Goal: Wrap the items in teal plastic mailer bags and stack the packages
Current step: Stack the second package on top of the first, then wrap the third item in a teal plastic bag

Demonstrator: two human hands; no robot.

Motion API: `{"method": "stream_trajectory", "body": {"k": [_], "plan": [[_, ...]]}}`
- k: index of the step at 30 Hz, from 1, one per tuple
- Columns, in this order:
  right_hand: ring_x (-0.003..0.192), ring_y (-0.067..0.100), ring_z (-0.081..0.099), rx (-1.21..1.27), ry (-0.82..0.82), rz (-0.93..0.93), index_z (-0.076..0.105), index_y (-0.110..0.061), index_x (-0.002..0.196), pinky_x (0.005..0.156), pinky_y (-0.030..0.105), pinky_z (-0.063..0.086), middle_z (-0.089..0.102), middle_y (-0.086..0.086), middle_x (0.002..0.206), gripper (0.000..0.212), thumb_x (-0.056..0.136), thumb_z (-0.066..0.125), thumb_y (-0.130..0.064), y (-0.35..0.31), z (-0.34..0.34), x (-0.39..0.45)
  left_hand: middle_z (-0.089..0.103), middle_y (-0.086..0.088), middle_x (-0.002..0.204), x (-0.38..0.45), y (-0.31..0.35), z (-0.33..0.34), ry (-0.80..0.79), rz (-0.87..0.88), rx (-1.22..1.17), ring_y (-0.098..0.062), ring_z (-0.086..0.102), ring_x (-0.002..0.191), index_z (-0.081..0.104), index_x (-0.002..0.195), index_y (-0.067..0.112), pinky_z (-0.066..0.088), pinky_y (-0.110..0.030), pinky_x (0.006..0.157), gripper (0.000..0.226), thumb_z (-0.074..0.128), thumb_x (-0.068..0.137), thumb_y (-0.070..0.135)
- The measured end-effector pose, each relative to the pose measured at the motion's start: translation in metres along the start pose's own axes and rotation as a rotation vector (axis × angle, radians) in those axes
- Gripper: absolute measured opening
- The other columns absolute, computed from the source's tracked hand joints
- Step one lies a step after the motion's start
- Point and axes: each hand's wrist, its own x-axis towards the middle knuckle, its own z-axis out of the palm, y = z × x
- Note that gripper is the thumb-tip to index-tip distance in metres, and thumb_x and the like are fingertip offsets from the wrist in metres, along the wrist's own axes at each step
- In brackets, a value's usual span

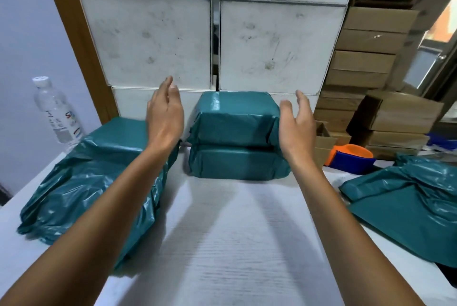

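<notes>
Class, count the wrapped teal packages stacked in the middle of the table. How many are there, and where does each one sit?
2. The lower package rests on the white table; the upper package lies squarely on top of it, between the open hands. Others may be hidden behind.

two stacked packages — one bottle, two hands

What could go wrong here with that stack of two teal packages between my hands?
The upper teal plastic-wrapped package may slide off the lower teal package; both look glossy. Your left hand or forearm could drag the loose teal bag bundle. The clear plastic water bottle could tip.
</notes>
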Motion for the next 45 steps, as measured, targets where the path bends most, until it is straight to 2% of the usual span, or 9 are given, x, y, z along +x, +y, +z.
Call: {"method": "stream_trajectory", "body": {"k": [4, 8, 14, 18, 22, 26, 32, 38, 45], "plan": [[0.125, 0.004, 0.057, 0.041, 0.065, -0.208, 0.063, -0.026, 0.132, 0.103, 0.022, 0.043, 0.066, -0.012, 0.131, 0.032, 0.101, 0.055, -0.025, 0.012, -0.04, -0.088, 0.074, -0.007, 0.131, -0.006, -0.039, -0.061, -0.118, 0.06, 0.567, -0.034, 0.063, 0.122, 0.076, 0.124, 0.027, 0.043, -0.055, 0.111, 0.049, 0.042, 0.094, 0.047], [0.115, -0.009, 0.055, -0.043, -0.039, -0.089, 0.066, -0.037, 0.107, 0.097, 0.029, 0.045, 0.065, -0.028, 0.115, 0.022, 0.095, 0.061, -0.019, 0.051, -0.054, -0.164, 0.05, -0.001, 0.159, -0.012, -0.088, -0.097, -0.383, -0.128, 0.887, -0.036, 0.037, 0.15, 0.059, 0.143, 0.039, 0.014, -0.078, 0.119, 0.051, 0.036, 0.1, 0.055], [0.114, -0.014, 0.055, -0.031, -0.17, 0.144, 0.071, -0.037, 0.099, 0.098, 0.038, 0.049, 0.064, -0.034, 0.114, 0.027, 0.094, 0.067, -0.01, 0.072, -0.047, -0.208, 0.044, 0.003, 0.16, -0.049, -0.09, -0.103, -0.358, -0.062, 0.859, -0.035, 0.027, 0.154, 0.05, 0.147, 0.038, 0.012, -0.076, 0.121, 0.05, 0.034, 0.103, 0.054], [0.107, -0.004, 0.062, -0.038, -0.317, 0.155, 0.068, -0.037, 0.101, 0.094, 0.026, 0.05, 0.07, -0.025, 0.106, 0.018, 0.098, 0.063, -0.02, 0.051, -0.028, -0.208, 0.045, 0.005, 0.158, -0.078, -0.076, -0.109, -0.36, -0.05, 0.875, -0.035, 0.028, 0.152, 0.049, 0.146, 0.04, 0.013, -0.076, 0.12, 0.049, 0.032, 0.102, 0.056], [0.098, 0.002, 0.064, 0.004, -0.541, 0.269, 0.061, -0.042, 0.122, 0.078, 0.018, 0.046, 0.07, -0.015, 0.112, 0.021, 0.103, 0.056, -0.036, 0.032, 0.004, -0.204, 0.047, 0.005, 0.154, -0.117, -0.056, -0.115, -0.348, -0.072, 0.943, -0.037, 0.033, 0.147, 0.048, 0.144, 0.04, 0.015, -0.073, 0.12, 0.048, 0.03, 0.102, 0.057], [0.11, -0.001, 0.064, 0.053, -0.667, 0.315, 0.052, -0.048, 0.138, 0.094, 0.025, 0.048, 0.069, -0.017, 0.121, 0.035, 0.103, 0.054, -0.05, 0.026, 0.032, -0.21, 0.05, 0.011, 0.144, -0.161, -0.029, -0.129, -0.403, -0.03, 0.938, -0.033, 0.04, 0.137, 0.05, 0.136, 0.045, 0.025, -0.064, 0.118, 0.052, 0.021, 0.098, 0.065], [0.097, -0.001, 0.071, 0.112, -0.453, 0.325, 0.063, -0.048, 0.111, 0.096, 0.035, 0.056, 0.076, -0.021, 0.103, 0.012, 0.099, 0.064, -0.048, 0.039, 0.022, -0.219, 0.053, 0.018, 0.154, -0.187, -0.008, -0.157, -0.404, 0.118, 0.728, -0.023, 0.042, 0.141, 0.053, 0.147, 0.046, 0.038, -0.049, 0.113, 0.064, 0.023, 0.094, 0.066], [0.095, -0.002, 0.072, 0.12, -0.463, 0.309, 0.071, -0.036, 0.105, 0.09, 0.027, 0.056, 0.078, -0.019, 0.101, 0.007, 0.102, 0.065, -0.038, 0.046, 0.0, -0.214, 0.037, 0.012, 0.161, -0.172, -0.038, -0.155, -0.503, -0.133, 0.482, -0.014, 0.059, 0.12, 0.055, 0.147, 0.044, 0.043, -0.035, 0.102, 0.045, 0.054, 0.102, 0.05], [0.102, 0.013, 0.073, 0.115, -0.301, 0.353, 0.077, -0.024, 0.106, 0.088, 0.035, 0.056, 0.08, -0.008, 0.103, 0.03, 0.11, 0.05, -0.038, 0.064, -0.03, -0.176, 0.022, 0.014, 0.173, -0.185, -0.025, -0.099, -0.631, -0.056, 0.277, -0.007, 0.028, 0.156, 0.04, 0.16, 0.036, 0.025, -0.024, 0.12, 0.062, 0.061, 0.102, 0.037]]}}
